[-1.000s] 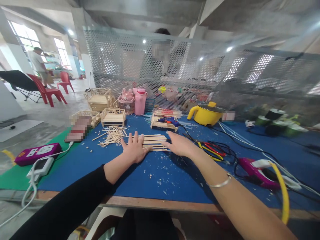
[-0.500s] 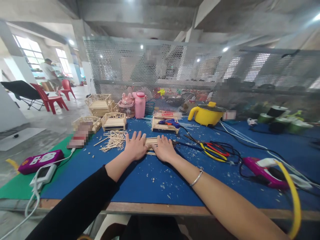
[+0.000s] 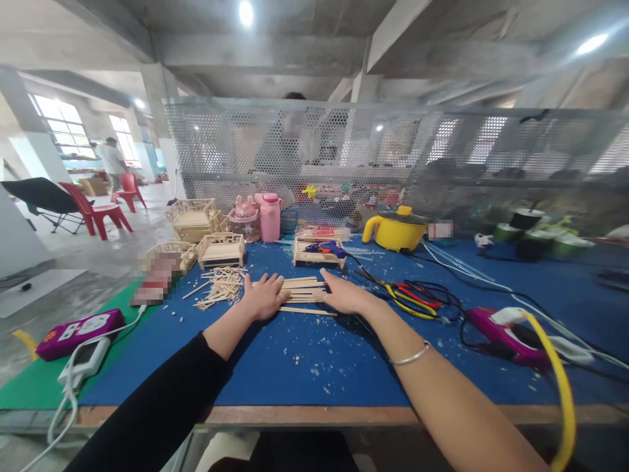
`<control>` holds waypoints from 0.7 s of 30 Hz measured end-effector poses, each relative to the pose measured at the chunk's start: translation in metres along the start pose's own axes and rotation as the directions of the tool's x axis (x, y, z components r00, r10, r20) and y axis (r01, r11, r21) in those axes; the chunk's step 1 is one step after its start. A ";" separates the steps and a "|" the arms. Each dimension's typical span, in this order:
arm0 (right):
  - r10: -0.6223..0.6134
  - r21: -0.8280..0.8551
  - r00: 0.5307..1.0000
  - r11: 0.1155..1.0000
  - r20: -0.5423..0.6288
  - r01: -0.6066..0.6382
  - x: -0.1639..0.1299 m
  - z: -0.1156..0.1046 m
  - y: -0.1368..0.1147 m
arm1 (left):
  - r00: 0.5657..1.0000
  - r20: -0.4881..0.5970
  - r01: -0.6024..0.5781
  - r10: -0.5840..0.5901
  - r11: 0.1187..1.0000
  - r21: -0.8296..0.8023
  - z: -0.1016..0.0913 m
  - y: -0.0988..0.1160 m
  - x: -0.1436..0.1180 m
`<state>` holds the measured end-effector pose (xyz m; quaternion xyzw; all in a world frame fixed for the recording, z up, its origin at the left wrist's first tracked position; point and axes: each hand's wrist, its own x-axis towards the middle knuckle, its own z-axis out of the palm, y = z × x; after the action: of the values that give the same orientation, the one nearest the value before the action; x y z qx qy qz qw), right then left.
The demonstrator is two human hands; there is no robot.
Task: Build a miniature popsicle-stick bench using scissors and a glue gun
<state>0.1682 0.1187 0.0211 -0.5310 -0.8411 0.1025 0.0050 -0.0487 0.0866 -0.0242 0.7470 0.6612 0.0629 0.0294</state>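
- A purple power strip (image 3: 78, 326) lies at the far left on the green mat, with a white charger (image 3: 84, 358) just in front of it.
- A loose pile of short wooden sticks (image 3: 219, 287) sits on the blue table mat (image 3: 304, 367), just left of the left hand.
- The left hand (image 3: 263, 298) lies flat and open, palm down, fingers spread; its fingertips touch the left end of the wooden sticks (image 3: 302, 292).
- These sticks lie side by side in a flat row on the mat, between the two hands.
- The right hand (image 3: 344, 295) also lies open, palm down, pressing on the right end of the row.
- Red and yellow cables (image 3: 413, 301) lie just right of the right hand.
- A yellow pot (image 3: 397, 231) stands farther back, and a pink tool (image 3: 501, 328) rests near the right edge.
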 end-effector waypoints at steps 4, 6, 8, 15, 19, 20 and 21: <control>0.120 -0.163 0.991 0.981 0.055 -0.110 -0.010 -0.024 0.025 | 0.995 -0.074 -0.070 0.072 0.997 0.021 -0.001 0.005 -0.004; 0.192 -0.212 0.978 0.962 0.076 -0.172 -0.010 -0.029 0.036 | 0.987 -0.089 -0.133 0.136 0.991 0.031 0.001 0.012 -0.007; 0.239 -0.229 0.969 0.949 0.068 -0.218 -0.007 -0.028 0.042 | 0.983 -0.044 -0.178 0.178 0.984 0.019 0.003 0.020 -0.008; 0.153 -0.190 0.988 0.970 -0.013 -0.153 -0.004 -0.020 0.019 | 0.995 0.025 -0.095 0.096 0.995 -0.024 0.002 0.026 -0.001; 0.121 -0.163 0.990 0.978 -0.067 -0.131 -0.003 -0.017 0.016 | 0.990 -0.087 0.113 -0.114 0.993 -0.014 -0.001 0.011 -0.003; 0.116 -0.157 0.990 0.979 -0.086 -0.128 -0.001 -0.016 0.018 | 0.980 -0.097 0.173 -0.174 0.985 -0.015 0.000 0.007 -0.004; 0.106 -0.149 0.989 0.981 -0.100 -0.120 0.001 -0.014 0.021 | 0.975 -0.090 0.204 -0.205 0.979 -0.017 0.000 0.003 -0.005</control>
<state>0.1883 0.1306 0.0305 -0.5808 -0.8139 0.0126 -0.0036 -0.0462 0.0812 -0.0244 0.6713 0.7349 0.0961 0.0083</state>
